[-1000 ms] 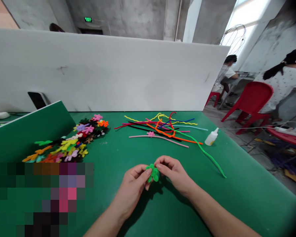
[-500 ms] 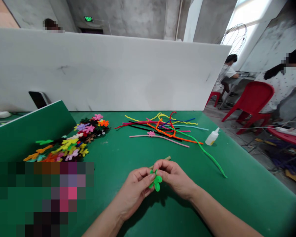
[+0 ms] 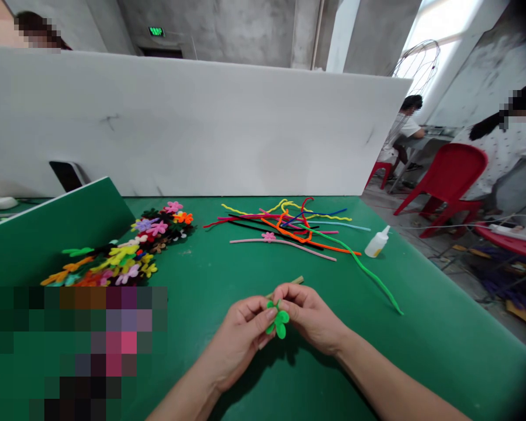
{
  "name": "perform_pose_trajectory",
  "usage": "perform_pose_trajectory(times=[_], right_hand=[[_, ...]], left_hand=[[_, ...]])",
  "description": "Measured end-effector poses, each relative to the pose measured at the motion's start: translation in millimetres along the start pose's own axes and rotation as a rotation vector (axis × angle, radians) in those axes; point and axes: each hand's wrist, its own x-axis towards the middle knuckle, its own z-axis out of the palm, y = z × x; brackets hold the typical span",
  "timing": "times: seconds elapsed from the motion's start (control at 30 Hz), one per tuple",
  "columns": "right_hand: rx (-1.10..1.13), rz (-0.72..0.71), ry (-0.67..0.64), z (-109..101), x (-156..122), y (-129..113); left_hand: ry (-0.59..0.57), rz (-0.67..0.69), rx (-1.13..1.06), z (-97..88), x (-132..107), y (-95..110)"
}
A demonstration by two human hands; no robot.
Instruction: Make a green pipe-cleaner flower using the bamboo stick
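Note:
Both of my hands meet low over the green table (image 3: 228, 263), near its front middle. My left hand (image 3: 241, 336) pinches a small green felt flower (image 3: 279, 321) from the left, and my right hand (image 3: 309, 316) pinches the same flower from the right. The flower's petals hang down between my fingertips. A short tan stick (image 3: 294, 281) pokes out behind my right hand; whether a hand holds it I cannot tell.
A pile of several coloured felt flowers (image 3: 131, 251) lies to the left. Loose pipe cleaners (image 3: 289, 228) are spread at the back, one pink with a flower on it. A small white glue bottle (image 3: 376, 242) lies at right. People sit on red chairs (image 3: 447, 181) beyond the table.
The green flower has turned in my fingers and now hangs petals down. The tan stick has come into sight behind my right hand. My hands stayed in place.

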Motion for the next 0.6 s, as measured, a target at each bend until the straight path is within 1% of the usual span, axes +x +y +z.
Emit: perform_pose_trajectory(times=[0.13,0.23,0.33,0.4,0.5,0.6], right_hand=[[0.032,0.011,0.024,1.5,1.0,1.4],[0.061,-0.014,0.093,1.2,1.9,1.6],[0.012,-0.071,0.157,-1.1,2.4,1.7],[-0.022,-0.084,0.163,-1.6,2.3,1.6],[-0.031,-0.088,0.146,0.8,2.0,0.4],[-0.050,-0.114,0.136,4.6,1.8,-1.5]], left_hand=[[0.034,0.020,-0.013,1.2,1.7,-0.4],[0.079,0.075,-0.021,-0.1,4.9,-1.1],[0.130,0.135,-0.036,-1.6,7.4,-0.8],[0.145,0.151,-0.040,-2.1,7.8,-0.5],[0.126,0.148,-0.052,-2.6,7.2,-1.0],[0.078,0.112,-0.080,-2.9,6.5,-2.1]])
